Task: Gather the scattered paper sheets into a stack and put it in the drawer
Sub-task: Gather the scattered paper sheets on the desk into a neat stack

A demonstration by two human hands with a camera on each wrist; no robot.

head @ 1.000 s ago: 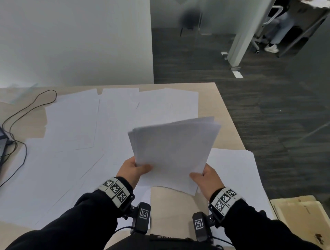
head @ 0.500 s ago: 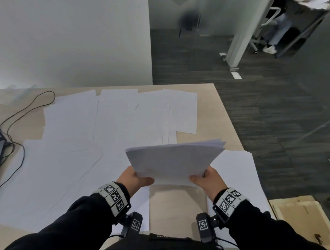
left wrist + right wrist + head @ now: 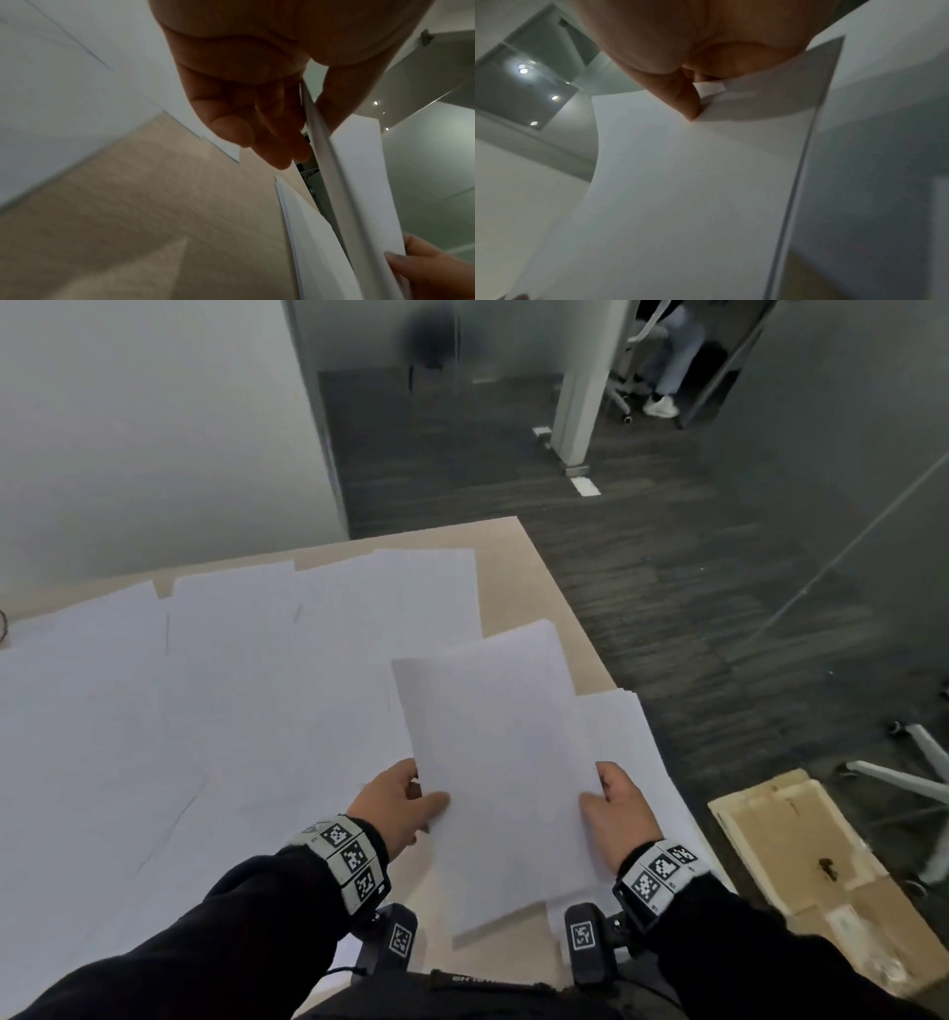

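Note:
I hold a white paper stack (image 3: 503,762) above the near right part of the wooden table (image 3: 529,577), its long side pointing away from me. My left hand (image 3: 405,801) pinches its left edge, thumb on top. My right hand (image 3: 613,806) grips its right edge. The left wrist view shows the stack (image 3: 359,182) edge-on between my left thumb and fingers (image 3: 280,142). In the right wrist view my right thumb presses the top sheet (image 3: 680,182). Several loose sheets (image 3: 205,701) cover the table to the left, and more sheets (image 3: 631,742) lie under the stack. No drawer is visible.
The table's right edge runs beside my right hand, with dark carpet (image 3: 719,608) beyond. A flat cardboard piece (image 3: 801,865) lies on the floor at the right, near a chair base (image 3: 914,773). A white wall (image 3: 154,428) stands behind the table.
The stack has turned from lying crosswise to pointing lengthwise away from me, and both hands have shifted to its long side edges. My view has swung to the right.

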